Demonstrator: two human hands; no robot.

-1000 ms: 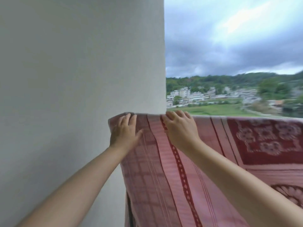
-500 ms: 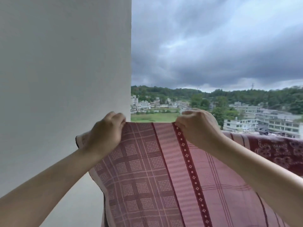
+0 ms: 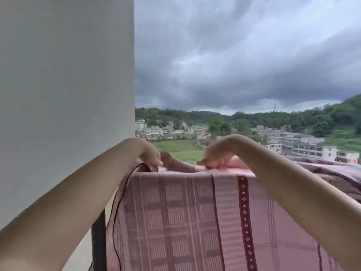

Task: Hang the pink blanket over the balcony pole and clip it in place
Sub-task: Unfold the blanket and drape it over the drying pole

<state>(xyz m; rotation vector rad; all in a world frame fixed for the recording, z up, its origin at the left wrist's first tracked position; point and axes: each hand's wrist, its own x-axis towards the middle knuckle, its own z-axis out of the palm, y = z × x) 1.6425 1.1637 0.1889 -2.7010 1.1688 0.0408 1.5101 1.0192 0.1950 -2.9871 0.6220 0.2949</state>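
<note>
The pink blanket (image 3: pixel 175 216), checked with dark red stripes, hangs down in front of me from a straight top fold; the pole under it is hidden. My left hand (image 3: pixel 150 155) reaches over the fold near the blanket's left corner, fingers curled down onto the cloth on the far side. My right hand (image 3: pixel 216 159) is bent over the fold a little to the right, its fingers and thumb pinching the cloth beyond the fold. More blanket (image 3: pixel 322 171) lies bunched along the pole to the right. No clip is in view.
A plain white wall (image 3: pixel 66 94) fills the left half, right beside the blanket's left edge. A dark vertical post (image 3: pixel 98 241) shows between wall and blanket. Beyond the pole lie open air, fields, buildings and hills under a grey sky.
Both hands have moved from the near side up over the top fold and now bend down onto the far side. The view has tilted up, and the fold sits lower in the frame.
</note>
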